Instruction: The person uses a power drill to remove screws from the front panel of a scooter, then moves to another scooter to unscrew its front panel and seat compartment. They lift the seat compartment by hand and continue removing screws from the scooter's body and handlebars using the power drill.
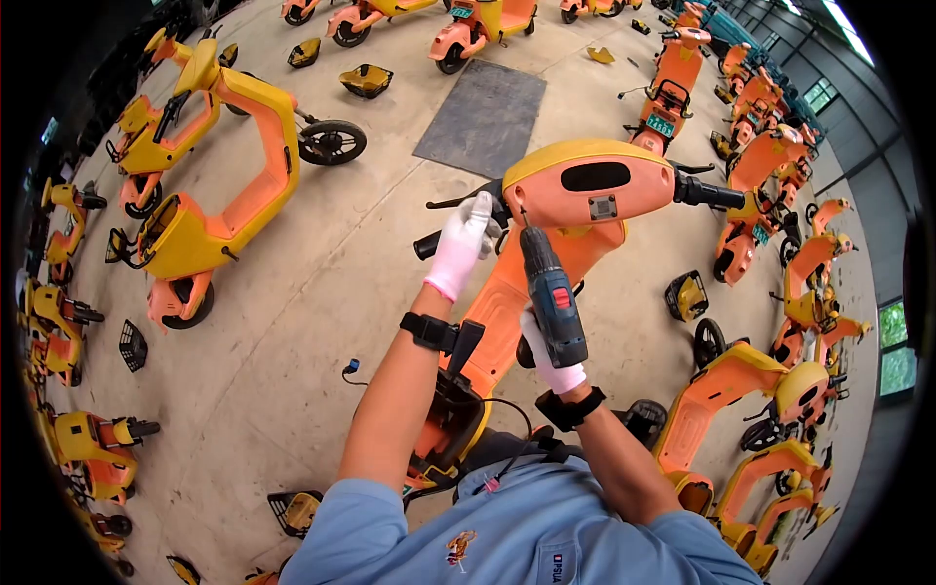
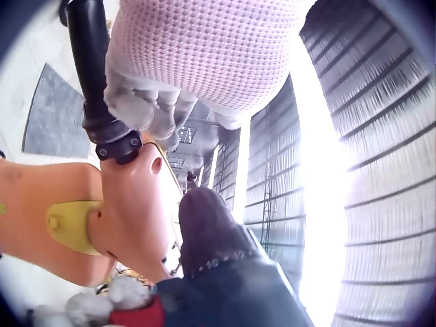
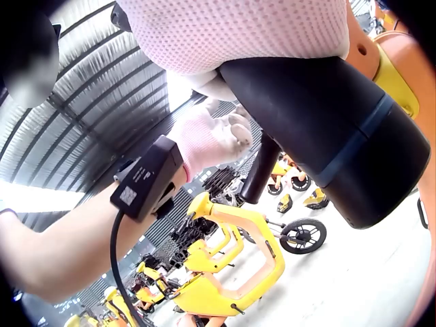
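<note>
An orange scooter with a yellow-topped handlebar cover (image 1: 590,185) stands in front of the person. The gloved left hand (image 1: 463,249) is at the handlebar's left side, its bent fingers against the black handlebar (image 2: 92,61) beside the clamp. The gloved right hand (image 1: 551,351) grips a dark blue drill (image 1: 554,292), whose bit points at the cover's near lower left edge. In the left wrist view the drill's chuck (image 2: 208,225) is below the left hand (image 2: 204,54). The drill's black housing (image 3: 327,136) sits under the right hand (image 3: 238,30). Whether the bit touches the cover cannot be told.
Yellow and orange scooters (image 1: 219,195) stand left, with more (image 1: 721,400) at the right and far side. A dark mat (image 1: 483,117) lies beyond the handlebar. Baskets (image 1: 687,295) are scattered on the concrete floor. A cable (image 1: 517,405) loops near the person's waist.
</note>
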{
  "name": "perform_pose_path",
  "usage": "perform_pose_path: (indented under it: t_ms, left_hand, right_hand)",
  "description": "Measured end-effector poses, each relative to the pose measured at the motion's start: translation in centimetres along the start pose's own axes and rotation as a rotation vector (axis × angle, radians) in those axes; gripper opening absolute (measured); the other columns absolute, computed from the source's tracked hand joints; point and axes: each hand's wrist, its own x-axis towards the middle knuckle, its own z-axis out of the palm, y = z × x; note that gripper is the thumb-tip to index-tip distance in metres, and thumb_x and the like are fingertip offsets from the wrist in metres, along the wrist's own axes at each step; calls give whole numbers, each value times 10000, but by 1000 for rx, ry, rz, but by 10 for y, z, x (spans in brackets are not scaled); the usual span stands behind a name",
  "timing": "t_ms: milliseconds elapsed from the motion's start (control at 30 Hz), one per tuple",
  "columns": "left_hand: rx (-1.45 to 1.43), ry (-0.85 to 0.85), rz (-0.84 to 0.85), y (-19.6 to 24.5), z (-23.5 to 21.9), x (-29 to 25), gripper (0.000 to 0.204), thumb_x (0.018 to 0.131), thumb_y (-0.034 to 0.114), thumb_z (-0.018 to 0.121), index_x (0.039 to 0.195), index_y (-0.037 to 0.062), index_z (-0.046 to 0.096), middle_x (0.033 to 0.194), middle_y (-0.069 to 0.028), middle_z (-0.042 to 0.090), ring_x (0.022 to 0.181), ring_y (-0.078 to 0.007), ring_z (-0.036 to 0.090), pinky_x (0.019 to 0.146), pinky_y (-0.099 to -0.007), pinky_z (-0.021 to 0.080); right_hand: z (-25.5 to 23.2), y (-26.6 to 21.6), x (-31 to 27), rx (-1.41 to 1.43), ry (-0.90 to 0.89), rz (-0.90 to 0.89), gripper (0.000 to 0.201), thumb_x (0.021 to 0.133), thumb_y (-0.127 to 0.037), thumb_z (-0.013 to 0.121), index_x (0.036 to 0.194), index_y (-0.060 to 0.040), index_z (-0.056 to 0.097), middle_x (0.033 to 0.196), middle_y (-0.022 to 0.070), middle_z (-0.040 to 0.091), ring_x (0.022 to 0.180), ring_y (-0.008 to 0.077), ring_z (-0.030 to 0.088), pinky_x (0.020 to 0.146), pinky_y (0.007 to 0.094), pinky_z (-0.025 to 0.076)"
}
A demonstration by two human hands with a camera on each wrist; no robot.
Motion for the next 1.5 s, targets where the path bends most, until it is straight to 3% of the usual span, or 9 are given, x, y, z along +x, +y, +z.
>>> perform_pose_path:
  t_ms: [167, 567, 733, 833, 1000, 1133, 1267, 1367, 1500]
  left_hand:
    - [31, -408, -135, 8, 7, -18, 303, 1009, 346, 594, 1043, 52, 657, 726, 39, 575, 530, -16, 441, 483, -184, 325]
    - [304, -409, -196, -48, 98, -76, 215, 1000, 256, 609, 936, 53, 639, 684, 48, 566, 502, 1, 441, 463, -165, 352]
    - [279, -652, -308, -95, 162, -96, 189, 1006, 205, 576, 960, 30, 628, 726, 9, 590, 575, -41, 517, 529, -215, 435]
    - [549, -783, -385, -118, 213, -108, 190, 1012, 200, 567, 986, 24, 635, 771, -3, 610, 609, -50, 549, 550, -216, 460]
    - [830, -1085, -310, -138, 308, -146, 195, 983, 187, 592, 931, 9, 650, 674, -17, 599, 603, -72, 538, 560, -257, 462]
    - [886, -1362, -141, -176, 364, -165, 209, 975, 187, 606, 932, -14, 641, 664, -51, 608, 604, -107, 562, 583, -298, 480]
    - [973, -1449, -503, -170, 416, -187, 224, 964, 213, 624, 929, -7, 652, 668, -56, 615, 598, -104, 571, 583, -304, 486]
    - [1107, -1837, -118, -177, 436, -202, 242, 951, 252, 645, 955, 12, 667, 711, -151, 637, 640, -283, 623, 645, -376, 501]
    - [1074, -2022, -59, -181, 447, -226, 200, 931, 210, 658, 970, 14, 664, 790, -211, 630, 736, -392, 600, 678, -428, 478]
  right_hand:
    - [-33, -36, -33, -149, -120, -56, 190, 840, -11, 677, 1023, -19, 629, 887, 89, 651, 792, 191, 637, 749, 310, 518]
    - [-168, -20, -108, 73, -237, 79, 236, 875, -42, 710, 1098, -63, 635, 916, 0, 630, 837, 108, 584, 765, 298, 517]
    - [-230, -32, -152, 533, -9, 462, 261, 857, -44, 695, 1112, -53, 636, 936, 8, 639, 844, 110, 603, 783, 296, 516]
    - [-272, -14, -194, 306, 34, 413, 257, 852, -39, 696, 1101, -50, 636, 935, 8, 642, 842, 109, 602, 786, 299, 515]
    - [-337, -7, -265, 792, 245, 616, 367, 806, -47, 717, 1153, 4, 608, 947, 80, 666, 826, 183, 655, 754, 320, 543]
    - [-370, 10, -323, 698, 330, 627, 363, 824, -66, 711, 1167, 7, 613, 948, 63, 672, 820, 160, 650, 774, 302, 532]
    - [-384, 17, -368, 1018, 369, 631, 361, 829, -56, 698, 1172, 14, 610, 968, 79, 679, 814, 174, 657, 771, 317, 546]
    - [-394, 14, -400, 922, 334, 632, 378, 816, -54, 710, 1176, 11, 616, 964, 104, 690, 809, 189, 675, 769, 329, 561]
    - [-398, 6, -424, 1033, 382, 656, 418, 799, -45, 726, 1197, 14, 611, 1008, 121, 685, 836, 201, 677, 769, 348, 569]
